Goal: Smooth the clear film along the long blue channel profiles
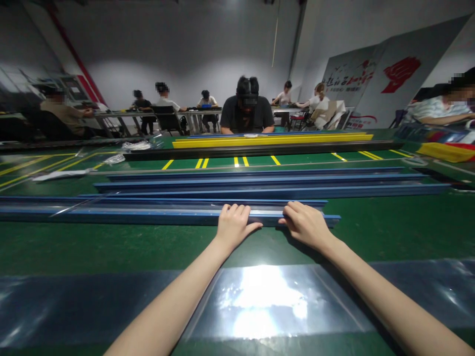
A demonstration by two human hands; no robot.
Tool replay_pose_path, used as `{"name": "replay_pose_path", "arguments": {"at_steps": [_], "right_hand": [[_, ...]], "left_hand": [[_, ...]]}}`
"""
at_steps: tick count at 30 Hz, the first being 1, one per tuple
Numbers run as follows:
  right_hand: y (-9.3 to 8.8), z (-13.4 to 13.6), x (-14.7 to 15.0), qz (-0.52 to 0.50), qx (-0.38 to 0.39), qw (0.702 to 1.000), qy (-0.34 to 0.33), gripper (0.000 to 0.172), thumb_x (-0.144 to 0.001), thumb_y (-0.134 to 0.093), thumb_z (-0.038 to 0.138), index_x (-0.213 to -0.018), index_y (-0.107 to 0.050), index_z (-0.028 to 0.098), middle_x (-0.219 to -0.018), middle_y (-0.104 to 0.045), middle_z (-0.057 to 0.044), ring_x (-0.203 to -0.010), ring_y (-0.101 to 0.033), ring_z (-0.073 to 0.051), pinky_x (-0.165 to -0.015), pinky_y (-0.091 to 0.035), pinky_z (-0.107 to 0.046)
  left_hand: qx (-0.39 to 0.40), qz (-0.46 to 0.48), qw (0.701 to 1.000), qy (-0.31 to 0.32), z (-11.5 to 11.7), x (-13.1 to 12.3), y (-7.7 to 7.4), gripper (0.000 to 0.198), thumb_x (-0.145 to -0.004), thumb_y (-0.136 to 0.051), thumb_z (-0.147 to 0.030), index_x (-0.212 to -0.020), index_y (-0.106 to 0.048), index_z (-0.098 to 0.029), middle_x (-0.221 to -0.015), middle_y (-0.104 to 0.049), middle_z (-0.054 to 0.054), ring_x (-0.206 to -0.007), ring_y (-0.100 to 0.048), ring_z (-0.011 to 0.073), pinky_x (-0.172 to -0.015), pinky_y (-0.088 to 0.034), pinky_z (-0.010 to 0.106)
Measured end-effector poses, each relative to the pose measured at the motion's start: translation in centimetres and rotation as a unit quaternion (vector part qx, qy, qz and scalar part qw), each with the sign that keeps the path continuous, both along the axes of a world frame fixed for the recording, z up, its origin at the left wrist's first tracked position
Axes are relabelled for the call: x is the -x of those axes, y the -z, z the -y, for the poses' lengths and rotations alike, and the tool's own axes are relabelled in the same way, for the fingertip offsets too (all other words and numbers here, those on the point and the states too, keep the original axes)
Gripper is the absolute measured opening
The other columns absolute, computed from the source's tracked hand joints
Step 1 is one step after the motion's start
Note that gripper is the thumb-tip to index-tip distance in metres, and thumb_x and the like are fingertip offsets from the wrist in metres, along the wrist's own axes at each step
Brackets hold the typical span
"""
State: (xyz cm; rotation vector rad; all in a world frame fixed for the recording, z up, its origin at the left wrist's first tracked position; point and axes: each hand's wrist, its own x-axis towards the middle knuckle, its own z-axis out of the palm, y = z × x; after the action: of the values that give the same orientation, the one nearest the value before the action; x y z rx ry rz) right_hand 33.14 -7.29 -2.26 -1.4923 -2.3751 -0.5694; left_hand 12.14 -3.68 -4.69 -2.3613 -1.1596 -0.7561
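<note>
A long blue channel strip (148, 217) lies across the green table in front of me, its right end just past my hands. My left hand (233, 225) grips it, fingers hooked over into the channel and thumb stretched along the near edge. Farther right, near the strip's end, my right hand (306, 225) is closed on the same strip with fingers curled; the fingertips are partly hidden. A pale, clear strip shows inside the channel between both hands. Under my forearms a wide sheet of clear plastic film (260, 301) lies flat, reflecting the overhead light.
Beyond are more blue channel strips (260, 190), a black strip (260, 148) and a yellow strip (274, 141). Crumpled clear plastic (137, 146) lies at the far left. A person (247, 111) sits opposite; a yellow tray (445, 152) stands at right. Other people sit behind.
</note>
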Motion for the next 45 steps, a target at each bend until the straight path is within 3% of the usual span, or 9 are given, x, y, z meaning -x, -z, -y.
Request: {"name": "replay_pose_path", "arguments": {"at_steps": [8, 15, 21, 27, 33, 37, 45], "right_hand": [[-0.7, 0.2, -2.4, 0.026, 0.044, 0.998, 0.034, 0.02, -0.083, -0.042, 0.031, -0.072, -0.05, 0.018, -0.075, -0.056, -0.004, -0.068, -0.049, -0.015, -0.055, -0.026, -0.025], [-2.0, 0.7, -5.1, 0.054, 0.109, 0.987, 0.104, 0.02, -0.081, -0.042, 0.033, -0.07, -0.05, 0.02, -0.077, -0.058, -0.001, -0.063, -0.052, -0.013, -0.049, -0.02, -0.025], [-2.1, 0.9, -7.0, 0.05, 0.112, 0.982, 0.146, 0.021, -0.079, -0.043, 0.036, -0.068, -0.052, 0.02, -0.075, -0.06, -0.001, -0.061, -0.053, -0.013, -0.047, -0.021, -0.025], [-1.5, 1.1, -5.0, 0.034, 0.069, 0.993, 0.09, 0.03, -0.08, -0.043, 0.047, -0.081, -0.056, 0.02, -0.085, -0.062, -0.005, -0.073, -0.057, -0.018, -0.054, -0.031, -0.026], [0.2, 0.7, -1.6, -0.034, 0.019, 0.999, 0.022, 0.025, -0.086, -0.04, 0.039, -0.084, -0.054, 0.019, -0.08, -0.06, -0.006, -0.077, -0.054, -0.017, -0.062, -0.035, -0.026], [0.5, 0.4, -1.2, -0.04, 0.001, 0.999, 0.027, 0.021, -0.087, -0.039, 0.033, -0.08, -0.053, 0.019, -0.077, -0.059, -0.005, -0.073, -0.052, -0.017, -0.059, -0.032, -0.025], [-0.5, 0.6, -1.6, -0.013, 0.027, 0.999, 0.038, 0.021, -0.086, -0.038, 0.029, -0.077, -0.054, 0.019, -0.075, -0.06, -0.004, -0.069, -0.053, -0.015, -0.055, -0.028, -0.025]], "left_hand": [[-0.021, -0.018, 0.996, 0.081, -0.1, -0.2, -0.1, 0.028, -0.084, -0.046, -0.042, -0.086, -0.054, -0.014, -0.075, -0.059, 0.005, -0.073, -0.052, 0.0178, -0.065, -0.033, 0.029], [-0.031, -0.016, 0.998, 0.052, -0.1, 0.0, 0.0, 0.035, -0.083, -0.045, -0.047, -0.092, -0.056, -0.014, -0.079, -0.061, 0.005, -0.076, -0.053, 0.019, -0.068, -0.032, 0.031], [-0.027, -0.024, 0.999, 0.022, 0.0, -0.1, -0.1, 0.037, -0.08, -0.047, -0.051, -0.085, -0.057, -0.016, -0.078, -0.061, 0.005, -0.076, -0.052, 0.0199, -0.069, -0.031, 0.032], [-0.032, -0.026, 0.999, 0.019, 0.0, -0.3, -0.3, 0.037, -0.08, -0.046, -0.051, -0.079, -0.056, -0.016, -0.075, -0.06, 0.005, -0.073, -0.051, 0.0192, -0.068, -0.03, 0.032], [-0.035, -0.029, 0.999, 0.016, 0.0, -0.3, -0.3, 0.037, -0.08, -0.047, -0.051, -0.076, -0.056, -0.016, -0.073, -0.06, 0.005, -0.072, -0.051, 0.0191, -0.067, -0.03, 0.032], [-0.024, -0.029, 0.999, 0.021, -0.1, -0.3, -0.2, 0.036, -0.08, -0.047, -0.051, -0.078, -0.056, -0.016, -0.074, -0.06, 0.005, -0.072, -0.052, 0.0194, -0.068, -0.031, 0.032], [-0.022, -0.018, 0.998, 0.054, -0.1, -0.1, -0.2, 0.034, -0.084, -0.045, -0.043, -0.098, -0.054, -0.014, -0.086, -0.061, 0.007, -0.08, -0.053, 0.0195, -0.071, -0.033, 0.032]]}}
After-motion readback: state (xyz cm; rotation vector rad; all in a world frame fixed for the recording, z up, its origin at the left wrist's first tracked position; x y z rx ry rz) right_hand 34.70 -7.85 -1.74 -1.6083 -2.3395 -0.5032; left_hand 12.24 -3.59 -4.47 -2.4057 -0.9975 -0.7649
